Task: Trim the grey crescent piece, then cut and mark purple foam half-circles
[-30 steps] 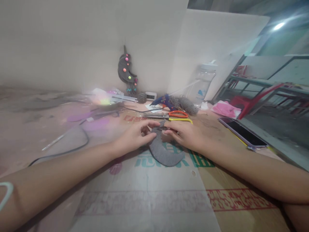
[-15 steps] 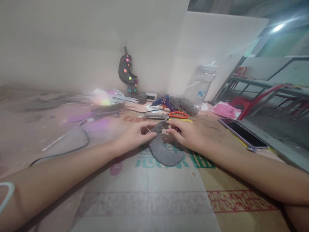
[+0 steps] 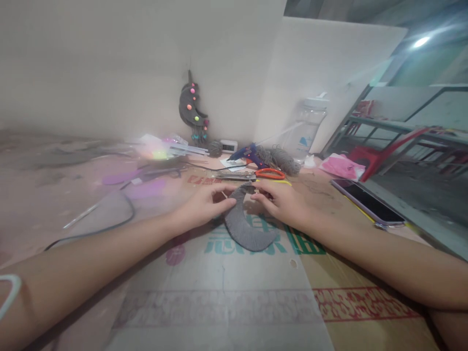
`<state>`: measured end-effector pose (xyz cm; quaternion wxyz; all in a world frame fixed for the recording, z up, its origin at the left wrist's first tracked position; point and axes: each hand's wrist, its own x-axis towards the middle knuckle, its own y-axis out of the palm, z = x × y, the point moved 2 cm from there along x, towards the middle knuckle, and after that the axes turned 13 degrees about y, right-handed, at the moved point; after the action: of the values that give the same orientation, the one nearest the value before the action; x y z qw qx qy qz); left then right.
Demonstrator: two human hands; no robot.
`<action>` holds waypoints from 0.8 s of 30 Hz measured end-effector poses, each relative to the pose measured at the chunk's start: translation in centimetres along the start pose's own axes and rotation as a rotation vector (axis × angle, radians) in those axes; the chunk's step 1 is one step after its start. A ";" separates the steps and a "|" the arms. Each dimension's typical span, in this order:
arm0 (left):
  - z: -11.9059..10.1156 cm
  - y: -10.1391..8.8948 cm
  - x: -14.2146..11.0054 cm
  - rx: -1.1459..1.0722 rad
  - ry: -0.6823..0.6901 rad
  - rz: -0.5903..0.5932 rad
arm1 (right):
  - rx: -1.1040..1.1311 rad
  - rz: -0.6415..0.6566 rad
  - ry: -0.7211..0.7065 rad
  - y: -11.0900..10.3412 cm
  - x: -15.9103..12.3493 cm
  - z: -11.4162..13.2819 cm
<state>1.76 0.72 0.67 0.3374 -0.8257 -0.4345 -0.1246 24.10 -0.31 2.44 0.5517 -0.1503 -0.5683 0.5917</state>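
Note:
A grey yarn-wrapped crescent moon (image 3: 249,230) lies over printed cardboard (image 3: 226,273), its rounded belly toward me. My left hand (image 3: 215,202) is closed on the crescent's left edge near the upper end, thumb on top. At the upper tip, my right hand (image 3: 272,197) has its fingers bent and pinched close to the yarn; what exactly sits between those fingertips is too small to make out. Just beyond the hands are scissors (image 3: 269,173) with orange handles.
Behind the scissors lie a blue glue gun (image 3: 248,155), grey yarn (image 3: 281,160) and a small white clock (image 3: 229,146). A clear bottle (image 3: 305,129) stands by the wall. A phone (image 3: 367,202) lies right. A decorated grey moon (image 3: 192,105) hangs on the wall. Glue sticks (image 3: 188,147) lie left.
The crescent has shifted very slightly left and turned a little. Less of a pale patch shows by my right fingertips, which stay at the upper tip. My left hand is almost unmoved.

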 end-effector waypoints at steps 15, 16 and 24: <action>0.1 0.0 -0.1 -0.068 -0.056 0.019 | 0.004 -0.016 -0.064 0.1 0.1 -0.3; 0.1 0.0 -0.1 -0.076 -0.062 0.021 | 0.004 -0.015 -0.066 0.1 0.1 -0.3; -0.1 0.2 0.1 -0.079 -0.101 -0.006 | 0.040 -0.018 -0.020 0.1 -0.1 -0.2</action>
<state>1.96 0.70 0.71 0.2814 -0.8424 -0.4484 -0.1008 24.23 -0.28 2.30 0.5542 -0.1285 -0.5632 0.5993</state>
